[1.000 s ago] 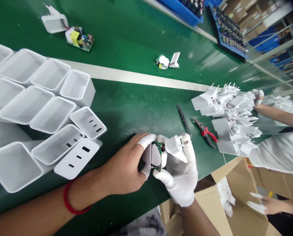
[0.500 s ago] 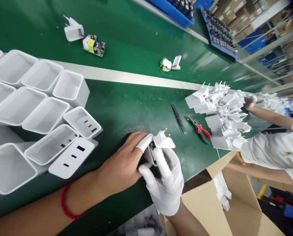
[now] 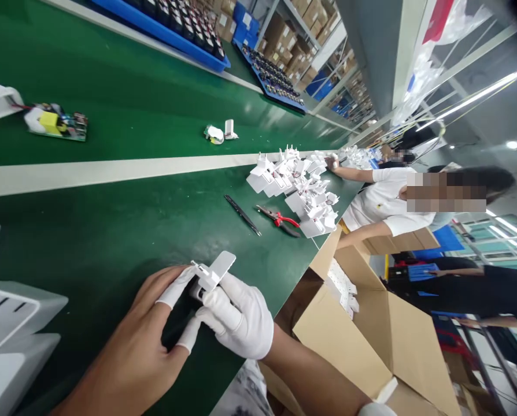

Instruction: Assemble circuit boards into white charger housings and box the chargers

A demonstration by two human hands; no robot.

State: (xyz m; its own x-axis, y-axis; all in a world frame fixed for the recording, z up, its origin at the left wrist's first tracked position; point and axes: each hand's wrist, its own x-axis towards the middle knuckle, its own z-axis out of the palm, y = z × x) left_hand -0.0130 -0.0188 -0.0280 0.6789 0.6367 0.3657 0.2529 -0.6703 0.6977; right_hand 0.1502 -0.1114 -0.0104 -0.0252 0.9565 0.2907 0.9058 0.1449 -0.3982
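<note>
Both my hands hold one white charger plug part [image 3: 210,273] just above the green table [image 3: 124,225] near its front edge. My left hand [image 3: 141,341] is bare except for white finger cots and grips the part from the left. My right hand [image 3: 236,318] wears a white glove and pinches the part from the right, its fingers curled under it. The part's flat white cover sticks up and to the right. What lies under my fingers is hidden.
White charger housings [image 3: 11,312] stand at the left edge. Black tweezers [image 3: 242,214], red-handled pliers [image 3: 280,220] and a heap of white plug parts [image 3: 297,185] lie ahead. A circuit board [image 3: 56,123] rests far left. An open cardboard box [image 3: 362,323] stands at right, beside a seated co-worker [image 3: 388,202].
My head has turned right and up, so the housings slid off to the left and the co-worker came into view. Both hands kept hold of the plug part and turned it.
</note>
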